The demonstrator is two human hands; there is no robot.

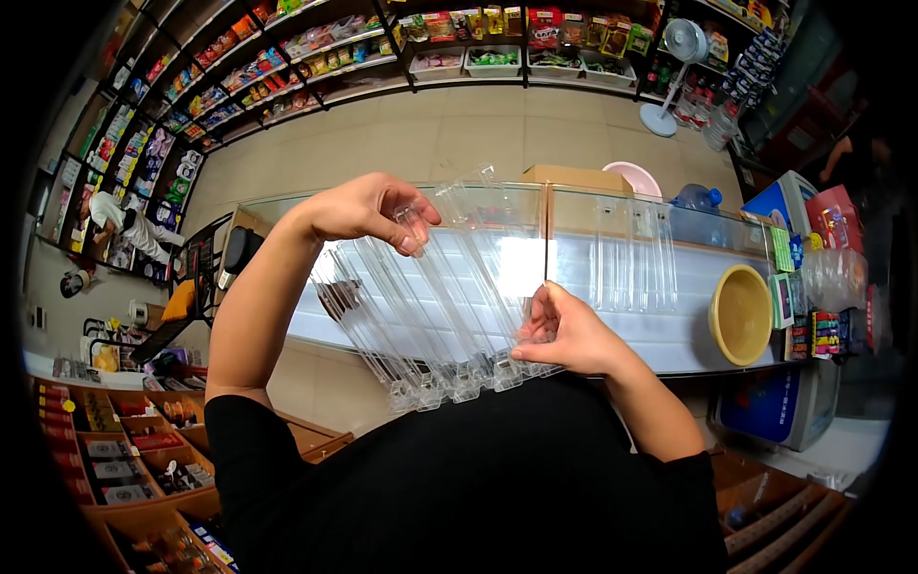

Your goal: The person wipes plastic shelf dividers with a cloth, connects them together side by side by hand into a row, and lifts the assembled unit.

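Several long clear plastic strips (440, 297) lie side by side at a slant over the glass counter (335, 215), their near ends close to my body. At the upper left of the strips, my left hand (382, 212) has its thumb and fingers curled round the far end of one clear strip. My right hand (564, 335) pinches the near end of a strip at the right side of the group, low in the view. More clear strips (636, 253) show on the right part of the counter.
A yellow bowl (742, 315) stands at the counter's right end, near small packets (826, 333). Behind the counter are a cardboard box (574, 179), a pink basin (633, 179) and a blue water bottle (698, 199). A person (124, 222) bends by the left shelves.
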